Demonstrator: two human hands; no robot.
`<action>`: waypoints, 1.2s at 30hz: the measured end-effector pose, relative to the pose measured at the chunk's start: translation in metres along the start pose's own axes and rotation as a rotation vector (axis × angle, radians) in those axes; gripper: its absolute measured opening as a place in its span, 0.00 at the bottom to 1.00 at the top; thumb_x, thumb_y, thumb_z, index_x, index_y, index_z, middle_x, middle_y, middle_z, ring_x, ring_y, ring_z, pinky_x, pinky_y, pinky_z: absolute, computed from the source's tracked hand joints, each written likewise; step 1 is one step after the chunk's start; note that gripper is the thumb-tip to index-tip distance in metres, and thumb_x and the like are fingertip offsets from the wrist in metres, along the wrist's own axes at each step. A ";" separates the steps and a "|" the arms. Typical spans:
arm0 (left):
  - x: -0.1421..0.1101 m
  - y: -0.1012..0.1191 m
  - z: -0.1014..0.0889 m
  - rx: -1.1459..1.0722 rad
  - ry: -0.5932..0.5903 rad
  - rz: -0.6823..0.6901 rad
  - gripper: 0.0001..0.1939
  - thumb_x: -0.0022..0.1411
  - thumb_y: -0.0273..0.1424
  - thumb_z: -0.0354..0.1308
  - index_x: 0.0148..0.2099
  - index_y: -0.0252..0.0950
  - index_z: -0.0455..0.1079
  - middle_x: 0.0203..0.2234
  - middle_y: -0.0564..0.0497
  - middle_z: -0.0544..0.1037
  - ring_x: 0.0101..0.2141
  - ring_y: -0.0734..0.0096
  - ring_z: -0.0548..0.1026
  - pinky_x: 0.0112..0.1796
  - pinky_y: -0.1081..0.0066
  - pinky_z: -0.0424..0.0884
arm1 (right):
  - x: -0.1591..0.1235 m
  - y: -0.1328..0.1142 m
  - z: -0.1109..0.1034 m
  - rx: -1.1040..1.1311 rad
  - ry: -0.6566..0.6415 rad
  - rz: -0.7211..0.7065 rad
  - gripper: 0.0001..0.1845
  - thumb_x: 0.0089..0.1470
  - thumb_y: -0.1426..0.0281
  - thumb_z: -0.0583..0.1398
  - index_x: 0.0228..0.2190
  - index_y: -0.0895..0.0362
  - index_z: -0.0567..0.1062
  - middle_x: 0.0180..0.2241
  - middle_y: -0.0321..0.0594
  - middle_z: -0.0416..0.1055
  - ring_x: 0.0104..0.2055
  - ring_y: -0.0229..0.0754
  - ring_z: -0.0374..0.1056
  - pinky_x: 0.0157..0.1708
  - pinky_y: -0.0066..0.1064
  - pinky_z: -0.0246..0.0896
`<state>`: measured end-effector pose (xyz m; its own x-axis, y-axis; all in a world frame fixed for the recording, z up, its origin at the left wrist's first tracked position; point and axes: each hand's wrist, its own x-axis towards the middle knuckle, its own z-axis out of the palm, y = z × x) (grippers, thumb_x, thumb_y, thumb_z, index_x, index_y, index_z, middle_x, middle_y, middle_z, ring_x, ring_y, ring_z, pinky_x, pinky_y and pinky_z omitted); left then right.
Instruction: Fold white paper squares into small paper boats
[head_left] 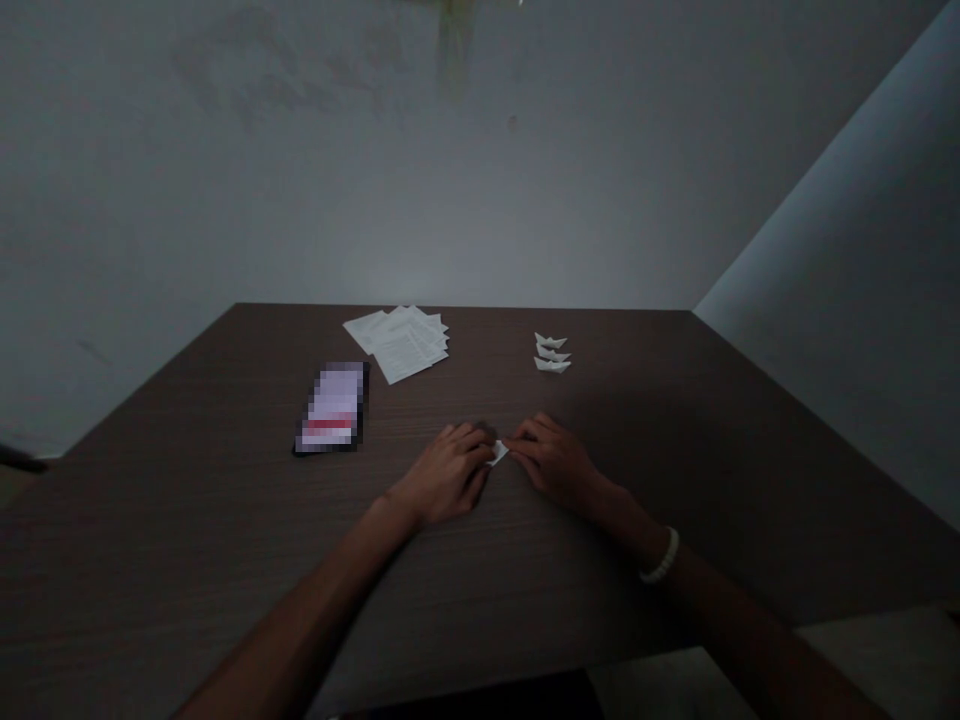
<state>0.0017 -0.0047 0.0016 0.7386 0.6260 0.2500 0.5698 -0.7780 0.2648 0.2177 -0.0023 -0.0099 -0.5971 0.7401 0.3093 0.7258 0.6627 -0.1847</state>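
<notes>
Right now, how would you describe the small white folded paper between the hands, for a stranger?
On the dark wood-grain table, find the left hand and right hand almost meeting. Between their fingertips sits a small white folded paper. Unlike the three paper boats and the stack of sheets farther back, it is in the hands.

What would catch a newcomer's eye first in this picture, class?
The two bare hands come first: the left hand and right hand meet mid-table over a small folded piece of white paper. Beyond them, on the dark wooden table, three small white paper boats sit to the right, and a loose pile of printed sheets lies to the left.
</notes>
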 end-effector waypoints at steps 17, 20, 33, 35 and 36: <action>0.000 -0.002 0.003 -0.031 0.013 0.009 0.12 0.64 0.26 0.49 0.46 0.35 0.71 0.44 0.44 0.73 0.45 0.58 0.68 0.45 0.58 0.64 | -0.004 0.000 -0.002 -0.010 -0.022 0.014 0.14 0.61 0.71 0.55 0.46 0.54 0.75 0.40 0.44 0.68 0.44 0.47 0.60 0.45 0.38 0.59; 0.000 -0.001 0.002 -0.014 0.006 -0.002 0.12 0.64 0.26 0.49 0.45 0.35 0.71 0.44 0.44 0.73 0.45 0.59 0.68 0.45 0.58 0.64 | -0.001 -0.002 -0.003 -0.008 -0.032 0.002 0.17 0.60 0.73 0.55 0.49 0.53 0.73 0.41 0.44 0.68 0.44 0.46 0.59 0.44 0.38 0.59; 0.000 -0.004 0.010 -0.135 0.087 -0.035 0.11 0.63 0.33 0.55 0.45 0.34 0.70 0.43 0.44 0.73 0.47 0.58 0.68 0.49 0.59 0.66 | -0.016 0.007 -0.005 -0.002 -0.007 0.074 0.13 0.60 0.71 0.55 0.45 0.56 0.76 0.40 0.44 0.70 0.43 0.45 0.62 0.44 0.38 0.60; 0.001 -0.006 0.013 -0.174 0.124 -0.052 0.12 0.62 0.33 0.56 0.46 0.33 0.70 0.44 0.44 0.73 0.48 0.59 0.68 0.50 0.59 0.66 | -0.014 0.007 -0.003 0.026 0.009 0.084 0.12 0.60 0.72 0.56 0.43 0.56 0.76 0.39 0.44 0.70 0.42 0.45 0.62 0.44 0.37 0.61; 0.002 -0.007 0.015 -0.187 0.138 -0.058 0.12 0.62 0.32 0.57 0.47 0.33 0.69 0.44 0.44 0.73 0.48 0.59 0.68 0.51 0.59 0.66 | -0.013 0.007 -0.002 0.037 0.017 0.088 0.12 0.60 0.72 0.56 0.43 0.57 0.77 0.39 0.44 0.70 0.42 0.45 0.62 0.44 0.37 0.61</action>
<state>0.0041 0.0011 -0.0137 0.6431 0.6807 0.3508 0.5237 -0.7252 0.4471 0.2317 -0.0075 -0.0133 -0.5259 0.7937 0.3058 0.7618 0.5994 -0.2455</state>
